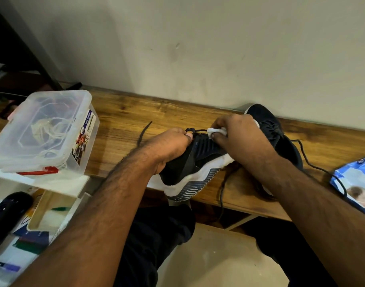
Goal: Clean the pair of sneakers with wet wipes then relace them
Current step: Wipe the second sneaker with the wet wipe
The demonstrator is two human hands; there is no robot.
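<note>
A: Where's the sneaker?
B: Tilted at the wooden bench's front edge, left hand gripping it. Right hand at 3 o'clock pinches a wet wipe against its lace.

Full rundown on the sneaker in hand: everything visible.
The held sneaker is dark with a ribbed upper and a white sole with blue striping. It is tilted on its side over the table edge. The left hand grips it; the right hand presses a white wipe near its laces.
</note>
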